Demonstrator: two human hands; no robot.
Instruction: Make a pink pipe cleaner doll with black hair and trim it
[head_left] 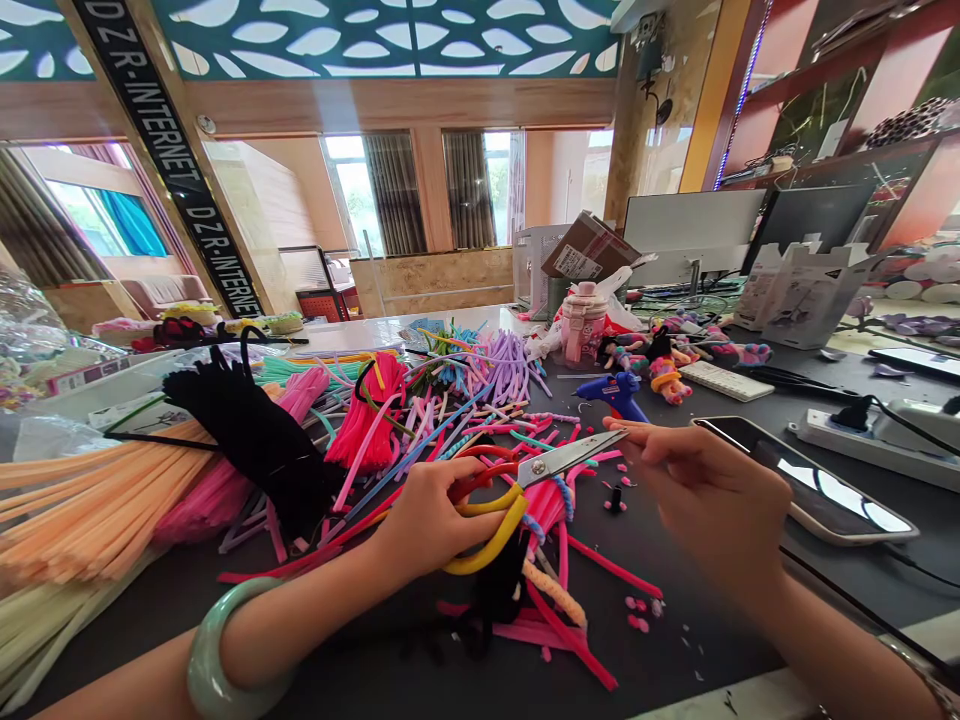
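Right, closest to me are the two forearms, the left one wearing a pale green bangle (214, 640). The left hand (431, 515) has its fingers curled around the red and yellow handles of the scissors (538, 466), which are held just above the litter of fuzzy stems. At the blade tips, the right hand (712, 500) brings thumb and forefinger together; I cannot tell whether anything is pinched there. Underneath lie loose pink stems (592, 655), with small pink scraps (637, 623) scattered over the dark tabletop (720, 610).

To the left, a peach bundle (97, 510) fans out, and a black bundle (251, 430) leans beside it. A little farther on sit a hot pink bundle (369, 412) and, beyond that, a lilac bundle (511, 368). Over on the right, a phone (810, 480) lies near the right hand, with a power strip (847, 435) past it. A blue glue gun (616, 395) rests beyond the scissors.

Farther back stand a pink bottle (583, 325), a tilted cardboard box (589, 248), and a monitor (690, 230). Grey curtains (395, 195) hang by the windows across the room.
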